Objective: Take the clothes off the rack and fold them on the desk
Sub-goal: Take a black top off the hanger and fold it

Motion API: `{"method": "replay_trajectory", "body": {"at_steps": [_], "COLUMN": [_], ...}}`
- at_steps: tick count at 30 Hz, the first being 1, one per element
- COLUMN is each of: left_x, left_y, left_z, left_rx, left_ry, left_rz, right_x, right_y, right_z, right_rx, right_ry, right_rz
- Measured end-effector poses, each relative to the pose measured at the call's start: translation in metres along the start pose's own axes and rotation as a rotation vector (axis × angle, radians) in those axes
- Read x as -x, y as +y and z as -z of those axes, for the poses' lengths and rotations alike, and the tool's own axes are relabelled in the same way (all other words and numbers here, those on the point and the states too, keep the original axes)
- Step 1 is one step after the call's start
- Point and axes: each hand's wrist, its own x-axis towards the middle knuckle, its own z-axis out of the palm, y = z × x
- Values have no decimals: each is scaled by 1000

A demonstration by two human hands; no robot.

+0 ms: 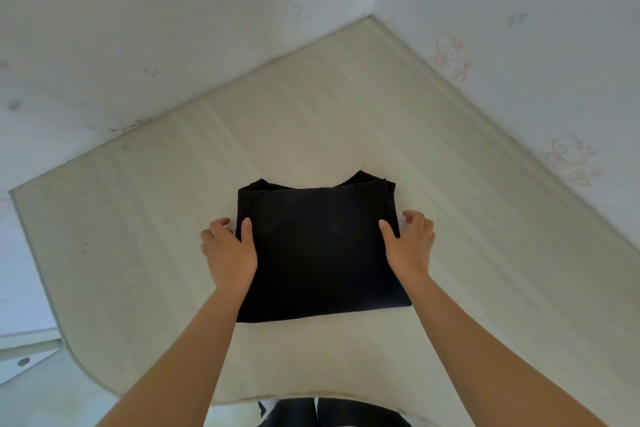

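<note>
A black garment (pixel 318 250) lies folded into a rough rectangle on the pale wooden desk (pixel 346 121), its neckline edge at the far side. My left hand (pixel 228 250) grips the garment's left edge, thumb on top and fingers curled down at the side. At the right edge my right hand (pixel 410 243) holds it the same way, thumb on the cloth and fingers curled beside it. No rack is in view.
The desk fits into a corner between two white walls (pixel 519 45) with faint pink cartoon prints. Its rounded left corner (pixel 69 354) and front edge lie near me. Bare desk surface surrounds the garment on all sides.
</note>
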Motion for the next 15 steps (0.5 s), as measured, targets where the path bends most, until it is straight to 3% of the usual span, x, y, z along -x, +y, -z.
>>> {"method": "replay_trajectory", "body": {"at_steps": [5, 9, 11, 15], "left_x": [26, 33, 35, 41], "left_y": [2, 1, 2, 1], "left_z": [-8, -7, -5, -2], "left_rx": [-35, -129, -147, -92], "left_ry": [-65, -128, -170, -329], "left_rz": [64, 30, -19, -122], "right_x": [1, 9, 19, 56], "right_y": [-4, 3, 11, 40], "right_z": [0, 9, 15, 27], "right_rx": [-52, -94, -70, -44], "right_ry": [-177, -383, -394, -227], "right_rz": [-134, -129, -63, -48]}}
